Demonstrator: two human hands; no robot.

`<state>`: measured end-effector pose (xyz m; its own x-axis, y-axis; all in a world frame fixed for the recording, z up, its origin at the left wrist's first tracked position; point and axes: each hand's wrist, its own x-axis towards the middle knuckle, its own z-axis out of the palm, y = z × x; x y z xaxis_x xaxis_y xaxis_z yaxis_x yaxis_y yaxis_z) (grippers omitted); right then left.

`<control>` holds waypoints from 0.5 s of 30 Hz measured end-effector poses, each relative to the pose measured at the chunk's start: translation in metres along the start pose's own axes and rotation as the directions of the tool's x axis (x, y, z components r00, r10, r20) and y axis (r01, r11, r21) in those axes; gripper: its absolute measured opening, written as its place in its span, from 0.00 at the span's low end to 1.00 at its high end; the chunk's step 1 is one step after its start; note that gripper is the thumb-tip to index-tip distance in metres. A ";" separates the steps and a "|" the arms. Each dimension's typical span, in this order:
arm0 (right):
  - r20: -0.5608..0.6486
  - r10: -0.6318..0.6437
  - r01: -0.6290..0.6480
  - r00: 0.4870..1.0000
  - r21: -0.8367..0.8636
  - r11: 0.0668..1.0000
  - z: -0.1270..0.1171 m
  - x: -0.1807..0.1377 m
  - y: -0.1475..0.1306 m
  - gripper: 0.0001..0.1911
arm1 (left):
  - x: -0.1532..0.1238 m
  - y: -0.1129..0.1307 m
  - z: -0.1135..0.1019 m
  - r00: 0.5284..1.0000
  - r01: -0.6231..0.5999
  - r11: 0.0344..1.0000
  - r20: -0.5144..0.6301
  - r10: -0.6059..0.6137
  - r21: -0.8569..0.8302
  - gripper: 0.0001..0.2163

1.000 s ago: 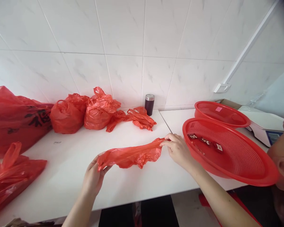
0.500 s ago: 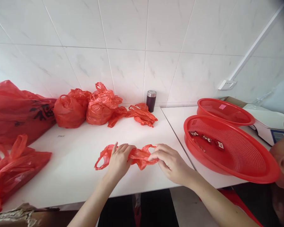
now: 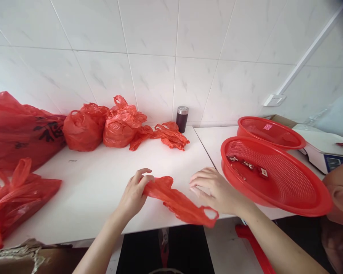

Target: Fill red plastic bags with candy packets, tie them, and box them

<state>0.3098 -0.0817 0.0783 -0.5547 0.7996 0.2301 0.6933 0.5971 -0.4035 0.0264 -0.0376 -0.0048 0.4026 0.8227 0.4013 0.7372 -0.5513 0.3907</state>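
A thin red plastic bag (image 3: 180, 201) stretches out from my left hand (image 3: 133, 192), whose thumb and fingers are closed on its left end. The bag slants down to the right, and its looped handle reaches the table's front edge. My right hand (image 3: 213, 190) hovers just above the bag's handle end, apart from it, fingers curved and apart with nothing between them. Close beyond that hand stands a large red strainer basket (image 3: 274, 182) with a few small dark wrapped packets (image 3: 248, 164) inside.
Along the wall stand filled red bags (image 3: 82, 129), crumpled red bags (image 3: 171, 136) and a dark tumbler (image 3: 182, 120). More red bags (image 3: 25, 194) lie at left. A second red basket (image 3: 271, 131) and a scale (image 3: 326, 150) are at right, beside another person's arm (image 3: 341, 179).
My left hand has moved left with the bag's end. My right hand has come off the bag and shifted right. The bag now hangs longer, slanting down to the right.
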 end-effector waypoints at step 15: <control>-0.057 0.453 -0.446 0.890 -0.321 0.835 0.076 0.020 0.069 0.33 | -0.023 -0.010 -0.010 0.995 0.046 0.968 0.069 -0.065 0.248 0.13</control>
<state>0.3116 -0.0294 -0.0125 -0.1535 0.9855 0.0720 0.9744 0.1631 -0.1549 0.0040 -0.0520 -0.0096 0.3901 0.8646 0.3166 0.8665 -0.4610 0.1912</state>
